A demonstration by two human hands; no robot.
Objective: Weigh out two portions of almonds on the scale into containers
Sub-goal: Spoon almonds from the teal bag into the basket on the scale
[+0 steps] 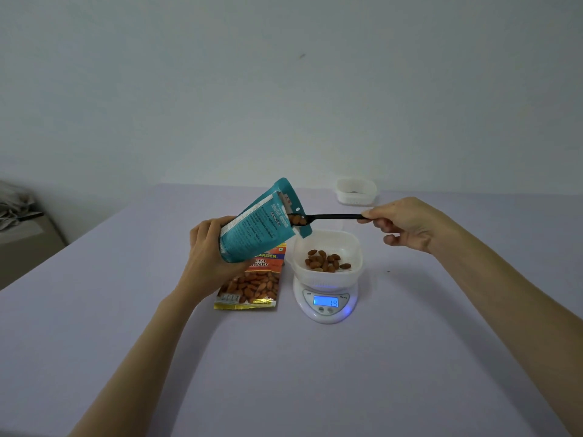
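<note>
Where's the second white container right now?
In the head view, the second container sits at the far edge of the table, right of centre, beyond the scale and the right hand holding the spoon.

Dim, flat, bluish light — soft shadows under the arms on the surface (315,373); wide-angle bending at edges.

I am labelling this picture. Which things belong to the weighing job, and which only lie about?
Job: teal pouch, spoon, almonds, near bowl, scale, far bowl, orange packet.
Lying about: crumpled pile at far left.
</note>
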